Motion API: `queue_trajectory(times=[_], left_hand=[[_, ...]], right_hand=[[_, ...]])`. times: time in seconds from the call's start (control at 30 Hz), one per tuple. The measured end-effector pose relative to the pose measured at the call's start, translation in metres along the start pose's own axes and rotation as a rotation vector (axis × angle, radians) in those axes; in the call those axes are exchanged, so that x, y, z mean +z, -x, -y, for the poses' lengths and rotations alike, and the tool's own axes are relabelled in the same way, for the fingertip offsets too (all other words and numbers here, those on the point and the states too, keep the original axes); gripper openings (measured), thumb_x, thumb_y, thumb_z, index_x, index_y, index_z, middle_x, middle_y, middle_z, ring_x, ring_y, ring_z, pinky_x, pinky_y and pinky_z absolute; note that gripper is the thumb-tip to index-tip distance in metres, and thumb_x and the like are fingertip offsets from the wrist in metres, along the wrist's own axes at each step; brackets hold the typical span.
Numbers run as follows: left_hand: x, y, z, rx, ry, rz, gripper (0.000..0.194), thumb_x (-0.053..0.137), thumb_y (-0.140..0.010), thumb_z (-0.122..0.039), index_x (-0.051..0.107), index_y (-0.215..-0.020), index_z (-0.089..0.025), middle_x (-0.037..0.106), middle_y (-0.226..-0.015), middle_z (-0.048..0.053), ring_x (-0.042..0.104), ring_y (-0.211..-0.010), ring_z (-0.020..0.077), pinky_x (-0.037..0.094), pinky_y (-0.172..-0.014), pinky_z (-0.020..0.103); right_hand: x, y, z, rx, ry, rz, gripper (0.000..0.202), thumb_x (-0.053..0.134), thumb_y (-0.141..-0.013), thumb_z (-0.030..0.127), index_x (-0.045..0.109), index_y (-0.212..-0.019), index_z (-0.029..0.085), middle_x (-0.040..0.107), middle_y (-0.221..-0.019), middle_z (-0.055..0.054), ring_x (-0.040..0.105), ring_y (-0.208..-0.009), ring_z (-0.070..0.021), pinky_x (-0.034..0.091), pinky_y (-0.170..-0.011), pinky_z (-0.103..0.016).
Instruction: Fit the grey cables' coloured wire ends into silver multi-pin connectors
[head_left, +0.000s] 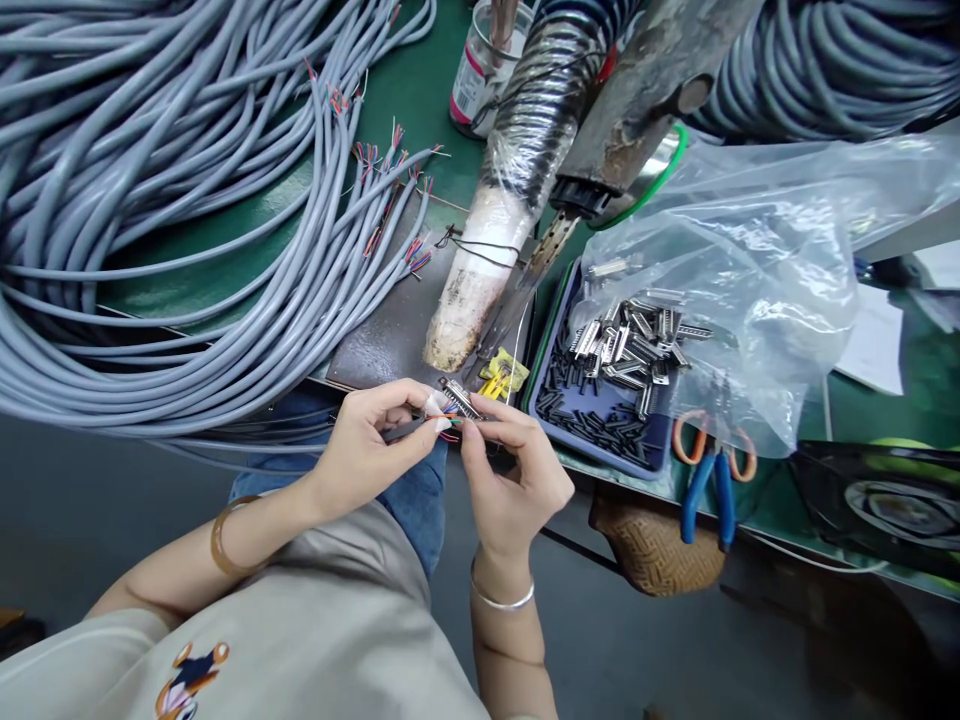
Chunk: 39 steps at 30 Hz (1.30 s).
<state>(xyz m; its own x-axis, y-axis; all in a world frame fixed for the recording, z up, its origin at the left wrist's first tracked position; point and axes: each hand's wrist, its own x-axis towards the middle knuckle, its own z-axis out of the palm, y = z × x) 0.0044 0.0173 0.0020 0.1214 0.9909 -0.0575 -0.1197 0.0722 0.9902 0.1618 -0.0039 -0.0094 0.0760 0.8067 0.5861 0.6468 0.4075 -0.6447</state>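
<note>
A grey multi-core cable is pinched in my left hand, its thin coloured wires fanning out at the fingertips. White wrapping covers the tips of that thumb and forefinger. Between both hands sits a metal D-sub connector with a row of pins. My right hand has thumb and forefinger closed at the connector's right end, by a green wire; the exact contact is partly hidden. Just above, a soldering iron points down beside the taped mouth of a flexible duct. Yellow material lies below the iron.
Grey cables with stripped ends cover the left of the green table. On the right, a blue tray holds metal connectors and short black tubes, beside a plastic bag. Blue-handled pliers and orange-handled scissors hang at the edge.
</note>
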Motion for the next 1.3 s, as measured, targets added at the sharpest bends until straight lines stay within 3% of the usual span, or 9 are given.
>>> queue_trajectory(times=[0.3,0.6,0.9,1.0,1.17,1.3], left_hand=[[0.0,-0.003,0.0,0.073,-0.09,0.009,0.006,0.073,-0.086,-0.019,0.07,-0.082,-0.015,0.077,-0.091,0.009,0.065,-0.061,0.0111,0.055,-0.055,0.022],[0.003,-0.01,-0.01,0.123,-0.117,-0.05,0.007,0.072,-0.086,-0.019,0.069,-0.08,-0.016,0.075,-0.079,0.006,0.068,-0.069,0.0131,0.054,-0.058,0.02],[0.001,-0.011,-0.014,-0.043,0.001,-0.014,0.011,0.077,-0.079,-0.019,0.068,-0.075,-0.015,0.077,-0.084,0.007,0.066,-0.068,0.0121,0.055,-0.06,0.021],[0.0,-0.012,-0.013,-0.105,0.104,0.006,0.014,0.079,-0.08,-0.019,0.065,-0.076,-0.015,0.075,-0.083,0.006,0.062,-0.063,0.0091,0.05,-0.054,0.018],[0.001,-0.012,-0.014,-0.116,0.161,0.022,0.016,0.077,-0.083,-0.02,0.063,-0.078,-0.016,0.07,-0.077,0.002,0.048,-0.049,0.0039,0.04,-0.044,0.017],[0.005,-0.009,-0.013,-0.087,0.053,-0.06,0.015,0.078,-0.08,-0.02,0.063,-0.078,-0.015,0.07,-0.078,0.003,0.051,-0.053,0.0059,0.043,-0.048,0.018]], right_hand=[[0.003,-0.008,0.0,0.028,0.004,0.005,0.017,0.075,-0.088,0.009,0.065,-0.086,0.022,0.08,-0.095,0.0,0.078,-0.086,-0.0144,0.064,-0.077,-0.026],[0.004,-0.014,-0.001,-0.016,0.029,-0.031,0.015,0.076,-0.089,0.011,0.068,-0.09,0.024,0.081,-0.099,0.0,0.079,-0.091,-0.0159,0.064,-0.082,-0.029],[-0.002,-0.009,-0.002,-0.063,0.043,-0.041,0.018,0.077,-0.088,0.01,0.067,-0.091,0.024,0.082,-0.097,0.0,0.08,-0.083,-0.0145,0.064,-0.072,-0.025],[-0.002,-0.006,-0.006,-0.066,0.029,-0.029,0.019,0.077,-0.088,0.009,0.066,-0.092,0.024,0.082,-0.097,0.0,0.08,-0.084,-0.015,0.064,-0.073,-0.025],[0.0,-0.004,-0.006,-0.081,0.037,-0.035,0.02,0.079,-0.087,0.009,0.065,-0.088,0.023,0.083,-0.099,-0.001,0.08,-0.083,-0.0145,0.064,-0.073,-0.024],[0.002,-0.005,-0.002,-0.113,0.081,-0.049,0.02,0.079,-0.087,0.009,0.065,-0.09,0.023,0.083,-0.099,-0.001,0.08,-0.084,-0.0148,0.064,-0.071,-0.024]])
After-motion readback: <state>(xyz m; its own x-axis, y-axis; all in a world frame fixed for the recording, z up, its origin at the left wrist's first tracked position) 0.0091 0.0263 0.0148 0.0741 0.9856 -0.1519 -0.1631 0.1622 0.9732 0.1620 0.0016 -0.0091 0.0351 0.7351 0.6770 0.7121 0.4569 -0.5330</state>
